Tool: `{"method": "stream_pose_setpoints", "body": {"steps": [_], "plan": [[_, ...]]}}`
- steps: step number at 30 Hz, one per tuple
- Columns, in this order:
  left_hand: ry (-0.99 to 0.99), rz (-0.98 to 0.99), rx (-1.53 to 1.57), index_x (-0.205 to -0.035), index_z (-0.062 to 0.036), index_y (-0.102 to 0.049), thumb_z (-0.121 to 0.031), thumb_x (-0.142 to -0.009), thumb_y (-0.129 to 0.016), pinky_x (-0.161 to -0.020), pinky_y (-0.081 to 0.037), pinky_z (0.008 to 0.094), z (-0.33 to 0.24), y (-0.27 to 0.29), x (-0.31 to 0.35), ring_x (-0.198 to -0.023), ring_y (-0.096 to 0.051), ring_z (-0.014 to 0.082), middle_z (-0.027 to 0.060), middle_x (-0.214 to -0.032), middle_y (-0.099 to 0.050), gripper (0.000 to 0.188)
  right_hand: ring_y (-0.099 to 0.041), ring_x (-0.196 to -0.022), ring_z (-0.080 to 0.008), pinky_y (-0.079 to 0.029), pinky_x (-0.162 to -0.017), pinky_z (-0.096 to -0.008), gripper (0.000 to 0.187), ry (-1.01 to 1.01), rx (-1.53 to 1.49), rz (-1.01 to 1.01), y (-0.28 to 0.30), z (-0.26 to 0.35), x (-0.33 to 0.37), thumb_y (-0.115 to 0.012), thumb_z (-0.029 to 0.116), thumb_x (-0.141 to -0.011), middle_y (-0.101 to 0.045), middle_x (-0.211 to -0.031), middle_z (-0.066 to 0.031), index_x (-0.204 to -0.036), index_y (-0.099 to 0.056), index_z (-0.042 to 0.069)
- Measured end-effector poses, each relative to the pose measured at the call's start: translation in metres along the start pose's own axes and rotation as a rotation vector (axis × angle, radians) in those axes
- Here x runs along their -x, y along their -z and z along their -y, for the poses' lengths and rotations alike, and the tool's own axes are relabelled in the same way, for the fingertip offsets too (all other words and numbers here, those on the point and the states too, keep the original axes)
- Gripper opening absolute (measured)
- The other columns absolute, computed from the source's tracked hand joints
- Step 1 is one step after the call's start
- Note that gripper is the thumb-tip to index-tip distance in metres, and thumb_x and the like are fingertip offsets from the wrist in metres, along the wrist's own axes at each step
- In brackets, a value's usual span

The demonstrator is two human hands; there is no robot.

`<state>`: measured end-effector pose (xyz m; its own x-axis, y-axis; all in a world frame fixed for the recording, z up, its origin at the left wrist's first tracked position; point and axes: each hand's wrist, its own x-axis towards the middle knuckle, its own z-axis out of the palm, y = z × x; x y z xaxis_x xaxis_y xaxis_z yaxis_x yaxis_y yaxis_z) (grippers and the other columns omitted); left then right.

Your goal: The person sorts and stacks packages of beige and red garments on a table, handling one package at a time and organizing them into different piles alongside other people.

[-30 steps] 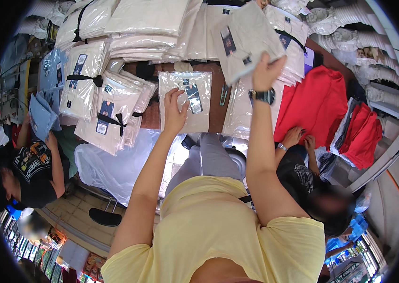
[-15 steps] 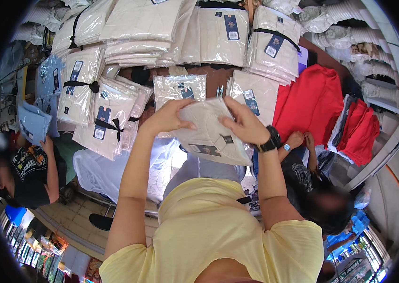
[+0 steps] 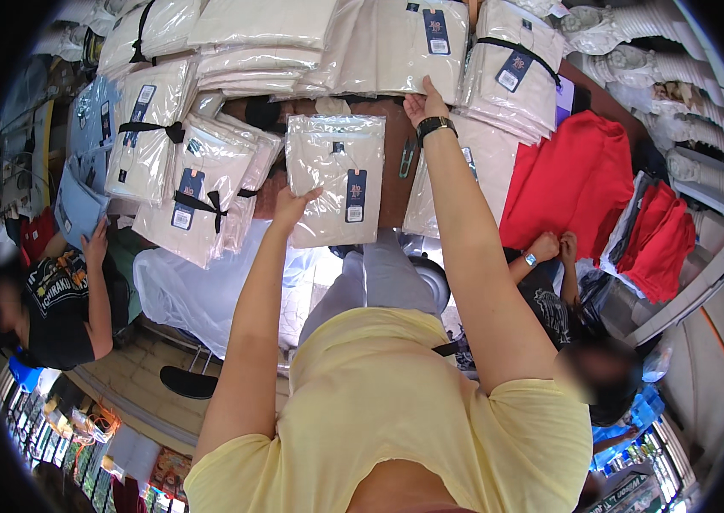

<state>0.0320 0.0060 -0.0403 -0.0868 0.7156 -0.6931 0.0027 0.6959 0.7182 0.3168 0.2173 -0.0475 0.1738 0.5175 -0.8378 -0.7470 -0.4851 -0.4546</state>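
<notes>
A folded cream garment in a clear plastic bag point(image 3: 319, 154), with a dark blue tag, lies flat at the table's near edge in front of me. My left hand point(image 3: 296, 208) holds its left edge, thumb on top; the fingers beneath are mostly hidden. Farther off, my right hand point(image 3: 427, 104) reaches out with fingers apart. Its fingertips are at the lower edge of another bagged cream garment point(image 3: 396, 60), and I cannot tell whether they press on it. A small pair of thread snips point(image 3: 408, 159) lies on the brown tabletop point(image 3: 393, 128) between my arms.
Bagged garments tied with black bands point(image 3: 150, 141) are stacked at left and far right. Red cloth point(image 3: 563, 184) covers the table's right side, where a co-worker's hands point(image 3: 550, 246) rest. Another co-worker at left handles a light blue bagged garment point(image 3: 78, 201). White balusters point(image 3: 635, 68) stand at far right.
The bagged garment, tilted between both hands before, now lies flat on the table. My right hand has let go and stretched away forward; my left stays at the left edge.
</notes>
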Motion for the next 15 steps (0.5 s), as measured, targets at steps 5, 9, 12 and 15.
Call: {"method": "stream_pose_setpoints", "body": {"steps": [5, 9, 12, 15], "plan": [[-0.041, -0.081, -0.036, -0.102, 0.0038, -0.066, -0.013, -0.075, -0.078, -0.068, -0.053, 0.0298, 0.003, -0.009, -0.002, -0.077, -0.067, 0.0175, 0.0124, -0.093, -0.070, 0.034, -0.051, -0.072, -0.0172, -0.049, -0.071, -0.0321, 0.036, 0.004, -0.012, -0.041, -0.001, 0.002, -0.008, -0.077, 0.034, -0.079, -0.053, -0.081, -0.0039, -0.093, -0.055, 0.010], [-0.002, -0.091, -0.046, -0.103, 0.0039, -0.065, -0.013, -0.075, -0.078, -0.067, -0.053, 0.0298, -0.001, -0.010, -0.002, -0.076, -0.067, 0.0178, 0.0132, -0.092, -0.070, 0.035, -0.053, -0.078, -0.0213, -0.049, -0.078, -0.0348, 0.025, 0.203, -0.178, 0.107, -0.007, 0.000, -0.001, -0.071, 0.018, -0.083, -0.055, -0.091, -0.0081, -0.096, -0.055, 0.006], [-0.006, -0.098, -0.033, -0.103, 0.0041, -0.065, -0.013, -0.076, -0.077, -0.067, -0.053, 0.0302, 0.000, -0.013, -0.004, -0.076, -0.066, 0.0179, 0.0132, -0.093, -0.069, 0.035, -0.057, -0.092, -0.0275, -0.048, -0.088, -0.0423, 0.022, 0.085, -0.183, 0.174, -0.004, 0.017, 0.008, -0.063, 0.006, -0.080, -0.056, -0.102, -0.0127, -0.100, -0.054, 0.003], [-0.016, -0.081, -0.027, -0.105, 0.0039, -0.064, -0.014, -0.078, -0.076, -0.069, -0.053, 0.0304, 0.002, -0.008, 0.001, -0.078, -0.066, 0.0183, 0.0132, -0.094, -0.069, 0.034, -0.054, -0.108, -0.0313, -0.043, -0.097, -0.0497, 0.027, 0.135, -0.138, 0.353, -0.007, 0.025, 0.063, -0.059, 0.003, -0.078, -0.056, -0.111, -0.0151, -0.104, -0.053, 0.001]]}}
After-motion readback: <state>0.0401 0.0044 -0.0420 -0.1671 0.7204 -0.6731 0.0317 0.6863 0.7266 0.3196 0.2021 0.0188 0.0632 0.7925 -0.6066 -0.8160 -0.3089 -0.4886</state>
